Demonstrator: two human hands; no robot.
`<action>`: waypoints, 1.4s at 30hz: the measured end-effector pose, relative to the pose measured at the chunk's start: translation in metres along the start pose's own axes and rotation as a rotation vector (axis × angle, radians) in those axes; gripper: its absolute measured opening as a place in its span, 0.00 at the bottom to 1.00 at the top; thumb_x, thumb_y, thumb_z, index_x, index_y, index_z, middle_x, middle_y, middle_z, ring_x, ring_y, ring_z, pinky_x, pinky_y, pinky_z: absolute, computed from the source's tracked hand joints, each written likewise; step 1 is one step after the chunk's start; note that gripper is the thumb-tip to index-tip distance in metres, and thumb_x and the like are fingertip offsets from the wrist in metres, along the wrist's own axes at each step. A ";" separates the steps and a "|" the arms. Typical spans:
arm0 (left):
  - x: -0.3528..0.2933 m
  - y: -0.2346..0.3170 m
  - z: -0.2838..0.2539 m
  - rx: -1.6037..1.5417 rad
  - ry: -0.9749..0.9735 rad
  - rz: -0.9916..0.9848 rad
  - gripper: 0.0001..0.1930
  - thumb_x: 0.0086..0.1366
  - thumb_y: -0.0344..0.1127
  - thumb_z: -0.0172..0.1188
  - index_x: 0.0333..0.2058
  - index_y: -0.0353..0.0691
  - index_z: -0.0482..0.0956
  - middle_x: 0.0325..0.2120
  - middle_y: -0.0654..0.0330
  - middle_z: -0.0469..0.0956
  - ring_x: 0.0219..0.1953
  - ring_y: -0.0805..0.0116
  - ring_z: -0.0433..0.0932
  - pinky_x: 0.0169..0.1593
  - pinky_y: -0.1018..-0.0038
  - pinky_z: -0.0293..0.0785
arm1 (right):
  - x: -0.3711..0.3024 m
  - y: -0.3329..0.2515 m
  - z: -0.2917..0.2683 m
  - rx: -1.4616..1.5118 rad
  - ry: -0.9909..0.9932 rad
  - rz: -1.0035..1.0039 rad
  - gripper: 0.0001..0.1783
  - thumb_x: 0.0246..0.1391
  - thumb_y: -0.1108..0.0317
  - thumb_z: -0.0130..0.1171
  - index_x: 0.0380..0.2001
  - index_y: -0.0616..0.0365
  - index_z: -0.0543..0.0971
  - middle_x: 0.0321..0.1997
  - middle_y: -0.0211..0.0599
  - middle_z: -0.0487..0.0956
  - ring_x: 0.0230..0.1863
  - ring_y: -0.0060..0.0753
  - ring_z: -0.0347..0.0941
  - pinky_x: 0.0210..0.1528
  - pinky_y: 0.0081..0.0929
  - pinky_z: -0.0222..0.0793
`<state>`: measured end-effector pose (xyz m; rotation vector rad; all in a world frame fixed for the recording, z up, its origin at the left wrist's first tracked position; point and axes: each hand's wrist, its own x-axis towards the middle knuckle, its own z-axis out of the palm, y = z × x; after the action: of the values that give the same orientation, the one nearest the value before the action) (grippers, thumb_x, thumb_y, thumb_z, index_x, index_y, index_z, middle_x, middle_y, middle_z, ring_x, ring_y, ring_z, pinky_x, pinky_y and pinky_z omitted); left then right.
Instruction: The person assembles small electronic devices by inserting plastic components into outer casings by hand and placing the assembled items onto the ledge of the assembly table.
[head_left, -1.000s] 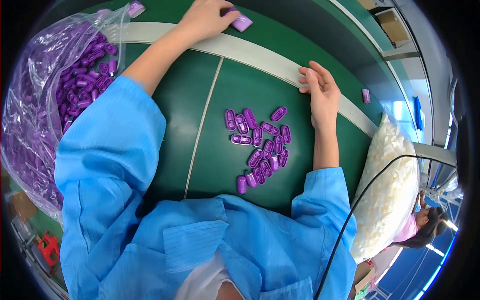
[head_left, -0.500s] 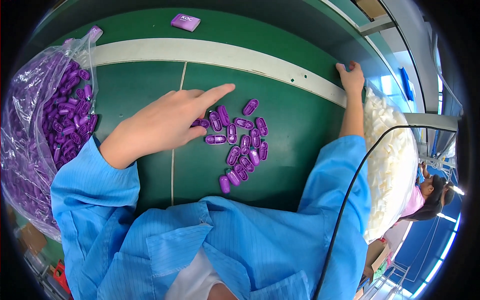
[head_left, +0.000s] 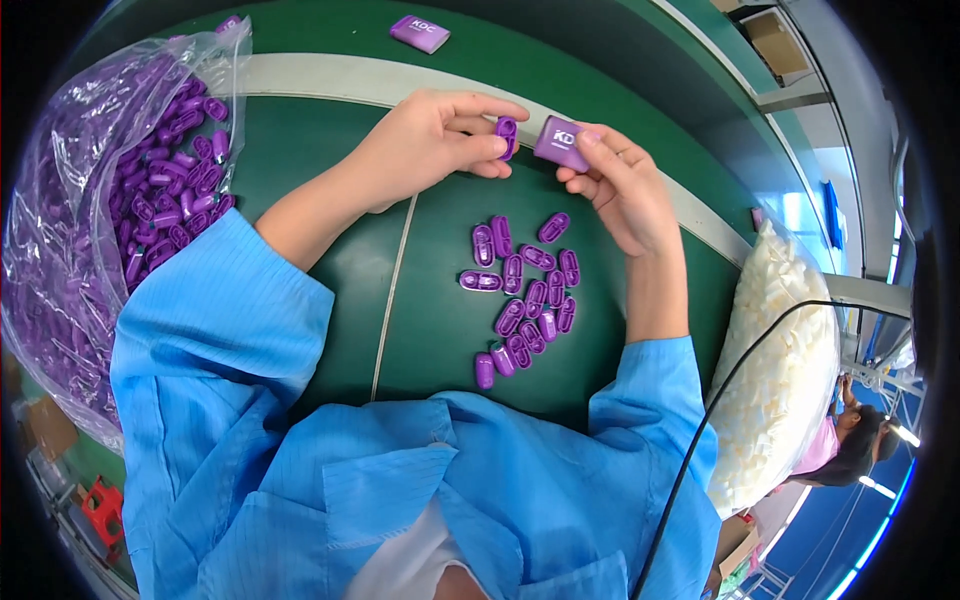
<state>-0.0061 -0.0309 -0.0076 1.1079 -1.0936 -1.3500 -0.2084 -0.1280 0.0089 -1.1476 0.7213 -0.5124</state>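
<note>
Above the green table (head_left: 300, 180), my left hand (head_left: 435, 140) pinches a small purple oval plastic cap (head_left: 507, 136) between thumb and fingers, its hollow side showing. Just to the right of it, my right hand (head_left: 630, 190) grips a flat purple case (head_left: 556, 142) with white print, thumb on top. A slight gap separates the two pieces. Below and between my hands lies a loose group of similar purple caps (head_left: 536, 296), most with their hollow side up and a few with the smooth side showing.
A clear plastic bag (head_left: 60, 200) full of purple caps stands at the left. At the right is a bag of cream-white pieces (head_left: 770, 390). Beyond the pale rail (head_left: 330, 78) lies another purple case (head_left: 420, 34). A black cable (head_left: 700, 425) crosses my right side. Another person (head_left: 845, 435) is far right.
My right hand has come in from the far right edge with a purple case. My left hand has lifted a cap off the table and moved up and right toward it.
</note>
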 end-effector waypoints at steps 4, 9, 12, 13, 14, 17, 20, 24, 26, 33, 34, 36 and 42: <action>0.001 -0.005 -0.006 0.049 0.035 0.034 0.20 0.61 0.28 0.56 0.52 0.36 0.69 0.36 0.56 0.77 0.33 0.74 0.77 0.37 0.81 0.74 | 0.000 0.011 0.016 -0.008 0.015 -0.025 0.16 0.52 0.70 0.58 0.43 0.67 0.73 0.35 0.38 0.78 0.33 0.23 0.75 0.37 0.16 0.73; 0.001 -0.004 -0.006 0.108 0.045 -0.041 0.16 0.57 0.28 0.60 0.44 0.31 0.75 0.29 0.59 0.79 0.30 0.77 0.76 0.34 0.82 0.72 | -0.002 0.018 0.023 -0.067 0.055 -0.087 0.15 0.52 0.71 0.57 0.43 0.67 0.74 0.34 0.38 0.78 0.32 0.21 0.74 0.36 0.16 0.71; 0.001 -0.008 -0.005 0.122 0.131 0.024 0.15 0.53 0.30 0.65 0.39 0.29 0.78 0.26 0.56 0.79 0.26 0.75 0.77 0.33 0.80 0.75 | -0.004 0.017 0.030 -0.167 0.058 -0.136 0.14 0.52 0.72 0.57 0.42 0.66 0.74 0.34 0.38 0.78 0.31 0.21 0.74 0.36 0.16 0.71; 0.001 -0.009 -0.004 0.124 0.131 0.023 0.15 0.53 0.30 0.65 0.39 0.29 0.78 0.26 0.56 0.79 0.26 0.75 0.77 0.33 0.80 0.75 | -0.005 0.016 0.032 -0.165 0.057 -0.136 0.14 0.52 0.72 0.57 0.42 0.66 0.74 0.34 0.38 0.78 0.31 0.21 0.74 0.36 0.16 0.71; 0.000 -0.010 -0.003 0.065 0.135 0.057 0.15 0.53 0.30 0.65 0.39 0.29 0.78 0.27 0.56 0.80 0.27 0.74 0.77 0.34 0.80 0.75 | -0.006 0.016 0.033 -0.183 0.055 -0.143 0.14 0.53 0.72 0.57 0.43 0.67 0.74 0.34 0.39 0.79 0.31 0.21 0.74 0.36 0.16 0.71; -0.001 -0.007 -0.003 0.094 0.127 0.107 0.15 0.52 0.30 0.65 0.39 0.30 0.78 0.27 0.55 0.80 0.27 0.74 0.78 0.34 0.80 0.76 | -0.007 0.016 0.032 -0.203 0.047 -0.149 0.14 0.53 0.73 0.57 0.43 0.67 0.74 0.35 0.40 0.79 0.32 0.22 0.75 0.37 0.16 0.72; -0.003 -0.002 -0.005 0.266 0.116 0.147 0.15 0.52 0.29 0.65 0.38 0.29 0.78 0.28 0.53 0.81 0.28 0.74 0.79 0.35 0.80 0.76 | -0.008 0.015 0.034 -0.210 0.048 -0.163 0.14 0.52 0.74 0.57 0.43 0.68 0.74 0.35 0.41 0.79 0.33 0.23 0.75 0.38 0.17 0.73; -0.006 -0.007 -0.004 0.460 0.082 0.248 0.15 0.54 0.29 0.63 0.40 0.28 0.76 0.29 0.53 0.80 0.32 0.71 0.80 0.38 0.79 0.76 | -0.010 0.020 0.037 -0.272 0.082 -0.229 0.15 0.51 0.77 0.57 0.43 0.69 0.73 0.36 0.42 0.78 0.34 0.24 0.76 0.40 0.18 0.74; -0.011 -0.004 0.002 0.643 0.135 0.350 0.16 0.54 0.29 0.63 0.40 0.28 0.76 0.27 0.52 0.80 0.30 0.68 0.80 0.37 0.78 0.76 | -0.013 0.020 0.041 -0.286 0.098 -0.256 0.15 0.51 0.77 0.57 0.43 0.70 0.73 0.36 0.42 0.78 0.34 0.24 0.76 0.40 0.18 0.74; -0.030 -0.011 0.030 0.876 0.251 0.430 0.25 0.59 0.29 0.52 0.51 0.20 0.57 0.34 0.39 0.72 0.31 0.45 0.74 0.35 0.60 0.72 | -0.014 0.032 0.058 -0.282 0.224 -0.390 0.13 0.51 0.78 0.57 0.42 0.70 0.73 0.34 0.41 0.79 0.33 0.24 0.76 0.39 0.19 0.74; -0.031 -0.012 0.033 0.881 0.285 0.445 0.25 0.59 0.28 0.52 0.51 0.20 0.57 0.33 0.40 0.72 0.31 0.45 0.74 0.35 0.61 0.72 | -0.015 0.033 0.059 -0.282 0.223 -0.386 0.13 0.51 0.78 0.57 0.42 0.70 0.73 0.34 0.41 0.79 0.33 0.24 0.76 0.39 0.19 0.74; -0.032 -0.014 0.037 0.884 0.317 0.454 0.24 0.58 0.28 0.51 0.51 0.20 0.57 0.33 0.40 0.72 0.31 0.45 0.75 0.35 0.61 0.72 | -0.015 0.036 0.063 -0.356 0.274 -0.421 0.12 0.51 0.78 0.57 0.40 0.71 0.74 0.34 0.40 0.79 0.32 0.23 0.76 0.39 0.18 0.74; -0.031 -0.007 0.032 0.956 0.337 0.438 0.24 0.55 0.25 0.55 0.51 0.27 0.61 0.33 0.44 0.74 0.32 0.48 0.77 0.35 0.63 0.74 | -0.014 0.033 0.058 -0.429 0.261 -0.470 0.13 0.52 0.78 0.57 0.41 0.71 0.74 0.35 0.40 0.79 0.33 0.23 0.76 0.39 0.18 0.74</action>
<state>-0.0378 0.0015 -0.0073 1.5590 -1.6460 -0.2276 -0.1749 -0.0699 -0.0053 -1.6879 0.8103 -0.9466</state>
